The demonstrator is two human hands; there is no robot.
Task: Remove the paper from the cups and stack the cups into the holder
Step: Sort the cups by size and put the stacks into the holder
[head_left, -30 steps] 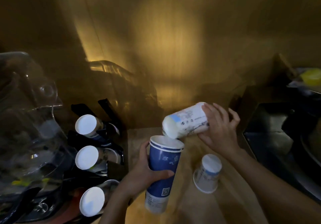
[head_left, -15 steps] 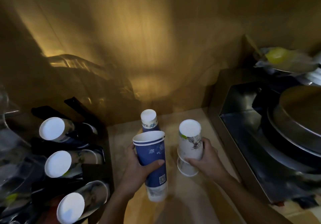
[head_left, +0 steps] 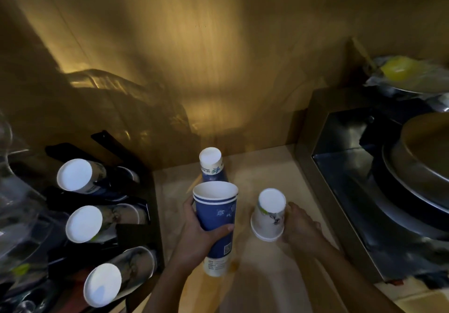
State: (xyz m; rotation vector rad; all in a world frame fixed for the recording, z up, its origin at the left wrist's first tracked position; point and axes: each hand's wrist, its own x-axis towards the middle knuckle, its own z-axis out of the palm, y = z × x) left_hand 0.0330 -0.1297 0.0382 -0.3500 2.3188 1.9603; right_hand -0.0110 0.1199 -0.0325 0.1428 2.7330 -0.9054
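Our left hand [head_left: 201, 237] is wrapped around a stack of blue cups [head_left: 216, 225], mouth up, held above the counter [head_left: 272, 276]. Our right hand [head_left: 300, 230] grips the upturned white cups [head_left: 268, 215] resting on that counter. Another upturned stack [head_left: 211, 164] stands behind. The holder [head_left: 131, 232] at left already carries three rows of cups, so we judge these stacks remain to load.

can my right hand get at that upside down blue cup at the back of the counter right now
Probably yes. The right hand rests on the white cups, and bare counter lies between it and the upside-down blue cup.
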